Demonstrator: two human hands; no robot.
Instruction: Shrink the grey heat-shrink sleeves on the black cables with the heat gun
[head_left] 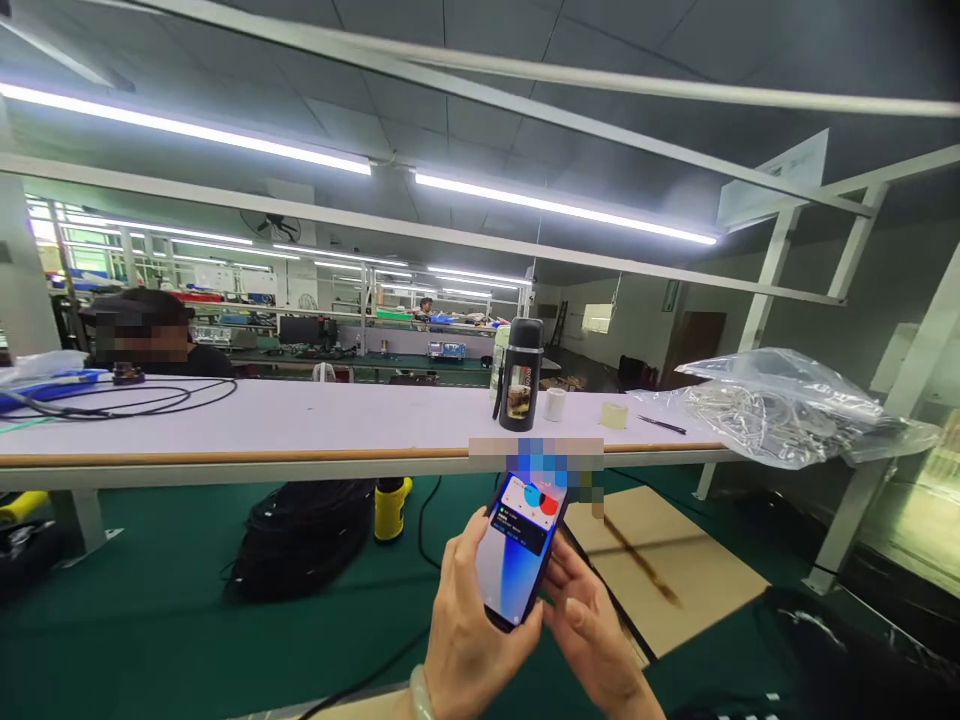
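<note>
A smartphone [499,575] with a lit screen is tilted in my left hand [469,620]. The thumb lies along its left edge and a finger wraps under its lower corner. Close by the phone's right edge is my right hand [589,620], its fingers loosely bent and its thumb apart from the screen. Its fingertips are partly hidden beside the phone, so I cannot tell how firmly they touch it. A pale bracelet [421,692] circles the left wrist. Blurred squares cover the phone's top end.
Ahead runs a white shelf [390,415] with a black thermos bottle [521,385], a white roll [555,404], a tape roll [613,415], tweezers [661,425] and a plastic bag [795,410]. Below lie black cable coils [300,540], a yellow spool [389,512] and cardboard [690,570]. A person [150,335] sits beyond.
</note>
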